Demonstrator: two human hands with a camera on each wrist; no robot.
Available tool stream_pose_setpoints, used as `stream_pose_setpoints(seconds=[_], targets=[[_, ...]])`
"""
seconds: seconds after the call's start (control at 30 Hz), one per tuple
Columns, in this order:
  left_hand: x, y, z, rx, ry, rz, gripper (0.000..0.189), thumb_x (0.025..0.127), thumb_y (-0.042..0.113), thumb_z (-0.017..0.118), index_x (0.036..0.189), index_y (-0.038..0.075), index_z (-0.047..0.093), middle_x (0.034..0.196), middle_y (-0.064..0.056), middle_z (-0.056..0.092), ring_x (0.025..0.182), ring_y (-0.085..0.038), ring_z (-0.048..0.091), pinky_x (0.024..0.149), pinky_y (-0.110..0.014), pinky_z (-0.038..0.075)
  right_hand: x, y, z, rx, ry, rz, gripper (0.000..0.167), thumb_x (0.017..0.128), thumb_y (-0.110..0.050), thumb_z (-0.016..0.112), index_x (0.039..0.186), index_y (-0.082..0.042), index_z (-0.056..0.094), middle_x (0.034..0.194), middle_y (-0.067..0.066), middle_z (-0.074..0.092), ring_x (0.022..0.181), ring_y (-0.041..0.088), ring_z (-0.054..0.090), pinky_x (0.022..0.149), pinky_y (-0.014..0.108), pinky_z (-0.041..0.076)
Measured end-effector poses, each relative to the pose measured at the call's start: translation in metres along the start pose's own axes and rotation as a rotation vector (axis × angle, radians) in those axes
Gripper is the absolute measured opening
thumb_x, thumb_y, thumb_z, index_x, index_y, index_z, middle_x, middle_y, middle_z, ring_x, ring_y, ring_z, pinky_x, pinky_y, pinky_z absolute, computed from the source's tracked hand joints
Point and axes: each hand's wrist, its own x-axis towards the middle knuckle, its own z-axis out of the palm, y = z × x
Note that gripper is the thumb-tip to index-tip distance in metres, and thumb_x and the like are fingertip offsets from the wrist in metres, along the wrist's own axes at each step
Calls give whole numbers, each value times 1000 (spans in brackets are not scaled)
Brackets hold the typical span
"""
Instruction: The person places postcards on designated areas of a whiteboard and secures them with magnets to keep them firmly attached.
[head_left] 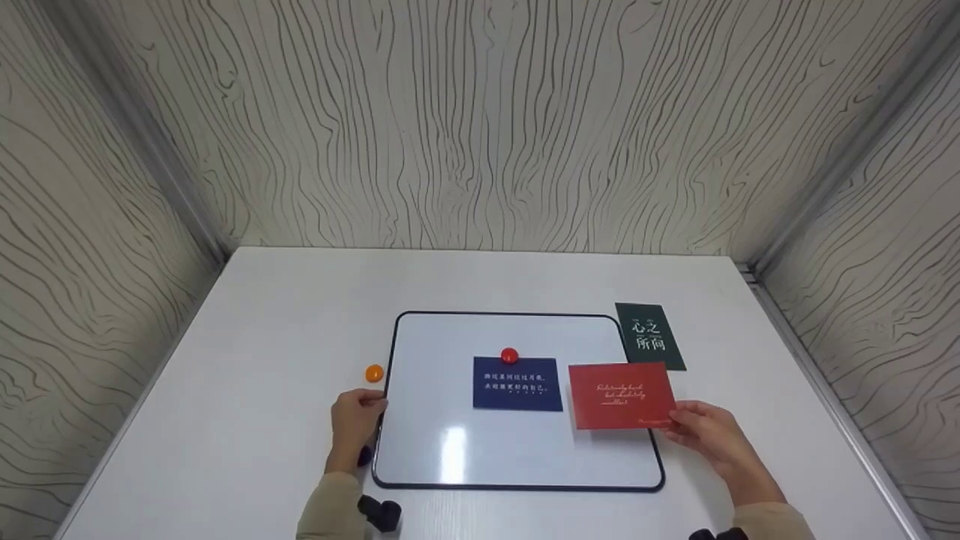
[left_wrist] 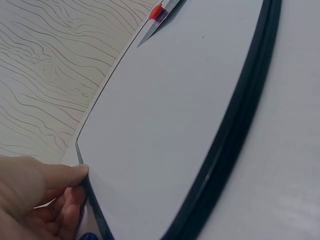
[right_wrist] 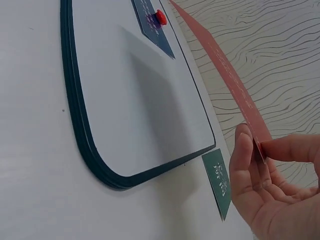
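Observation:
A red card with white script is pinched at its lower right corner by my right hand. In the right wrist view the red card is raised over the board, and its shadow falls on the white surface. My left hand grips the left edge of a black-framed whiteboard, thumb on the frame and the other fingers curled below it. On the whiteboard's middle lies a dark blue card, with a round red magnet on its top edge.
A dark green card lies on the white table by the board's upper right corner. An orange magnet sits left of the board, and a dark blue one is partly hidden by my left wrist. Patterned walls surround the table.

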Motion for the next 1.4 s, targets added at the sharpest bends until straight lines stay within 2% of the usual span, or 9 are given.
stream_pose_setpoints(seconds=[0.43, 0.67, 0.9, 1.4], targets=[[1, -2, 2, 1, -12, -23, 17, 86, 5, 65, 98, -6, 70, 91, -21, 72, 75, -18, 65, 69, -31, 56, -4, -6, 29, 4, -40, 4, 35, 95, -13, 56, 123, 9, 51, 96, 2, 68, 85, 12, 65, 79, 25, 59], [1, -1, 1, -5, -16, -37, 18, 87, 6, 65, 100, -6, 70, 92, -21, 72, 76, -18, 65, 70, -30, 56, -6, -9, 35, 18, -58, -12, 33, 95, -12, 56, 121, 8, 53, 93, 1, 69, 85, 12, 66, 79, 26, 59], [1, 0, 1, 16, -1, -18, 17, 86, 5, 65, 98, -6, 70, 91, -21, 72, 76, -19, 66, 68, -29, 55, -5, -9, 41, 26, -80, -35, 31, 95, -10, 56, 119, 9, 53, 92, 2, 68, 84, 12, 66, 78, 26, 59], [0, 0, 0, 0, -21, -40, 18, 87, 5, 65, 100, -6, 70, 92, -21, 71, 77, -18, 65, 69, -29, 54, -3, -11, 61, 19, -96, -23, 27, 94, -10, 57, 115, 6, 56, 94, 4, 68, 84, 13, 66, 79, 28, 59]])
